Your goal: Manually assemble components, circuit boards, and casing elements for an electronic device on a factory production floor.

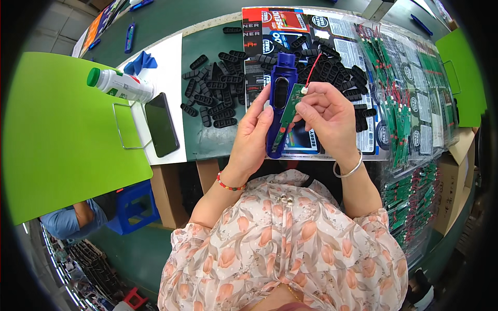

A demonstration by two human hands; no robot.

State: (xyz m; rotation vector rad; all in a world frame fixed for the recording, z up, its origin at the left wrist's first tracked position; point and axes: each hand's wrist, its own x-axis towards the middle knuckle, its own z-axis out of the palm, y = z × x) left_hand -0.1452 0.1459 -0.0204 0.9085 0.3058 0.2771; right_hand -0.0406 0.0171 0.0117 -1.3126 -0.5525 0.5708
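Observation:
My left hand (254, 129) is closed round a long blue plastic housing (285, 70), held upright over the table's near edge. A black oval rubber piece (281, 92) sits in the housing's opening. Between the thumb and fingers of my right hand (327, 115) is a narrow green circuit board (291, 108), tilted against the housing's right side, its lower end over the housing. A red wire (313, 69) rises from a white connector (304, 90) at the board's upper end. Many black rubber pieces (223, 85) like it lie loose on both sides of the housing.
Clear trays of green circuit boards (399, 119) stand at the right, more below. Leftward are a black phone (161, 124), a white bottle with a green cap (122, 84), a blue cloth (140, 63) and a green panel (67, 135). Another person's arm (83, 213) shows at lower left.

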